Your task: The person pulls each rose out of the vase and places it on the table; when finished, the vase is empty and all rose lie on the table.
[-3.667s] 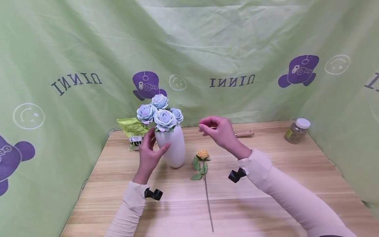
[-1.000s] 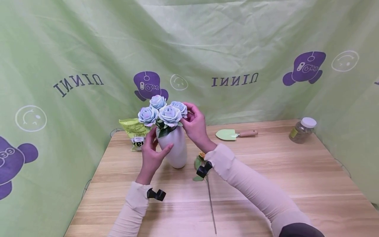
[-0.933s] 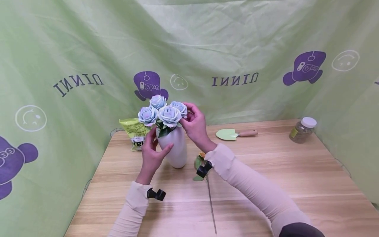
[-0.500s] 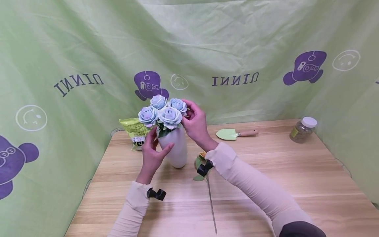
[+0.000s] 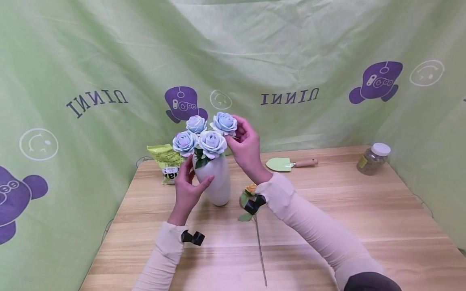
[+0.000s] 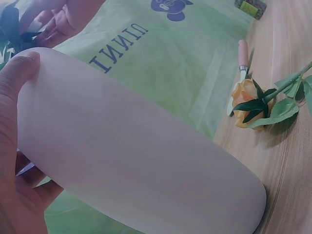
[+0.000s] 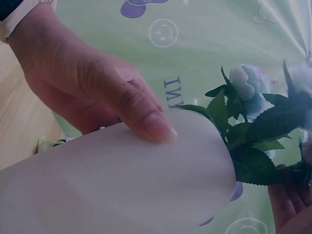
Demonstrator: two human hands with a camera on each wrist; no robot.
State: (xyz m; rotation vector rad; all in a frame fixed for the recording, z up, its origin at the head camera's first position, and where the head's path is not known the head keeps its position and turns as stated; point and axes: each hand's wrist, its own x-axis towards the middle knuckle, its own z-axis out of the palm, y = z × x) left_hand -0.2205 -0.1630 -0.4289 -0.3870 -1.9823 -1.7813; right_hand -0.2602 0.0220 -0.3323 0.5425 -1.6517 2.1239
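Note:
A white vase (image 5: 215,182) stands on the table, leaning slightly, with several blue roses (image 5: 212,143) at its mouth. My left hand (image 5: 187,188) grips it from the left near the top; the left thumb (image 6: 24,63) lies on its side. My right hand (image 5: 247,147) pinches the rightmost blue rose (image 5: 224,123) just under its bloom. That bloom stands higher than the front one. In the right wrist view, green leaves (image 7: 253,161) spread from the vase mouth, with my right fingers (image 7: 287,207) at a stem. A yellow rose (image 5: 251,188) lies on the table, partly behind the right wrist's camera.
A green trowel (image 5: 279,164) with a wooden handle lies behind the right arm. The lidded jar (image 5: 371,159) stands at the back right. A green snack bag (image 5: 165,159) stands behind my left hand. Printed green cloth (image 5: 291,48) walls the table (image 5: 320,202).
My right hand first came from the right to the roses. Over the last half second it has raised the rightmost blue rose up and right. The left hand keeps its grip on the vase.

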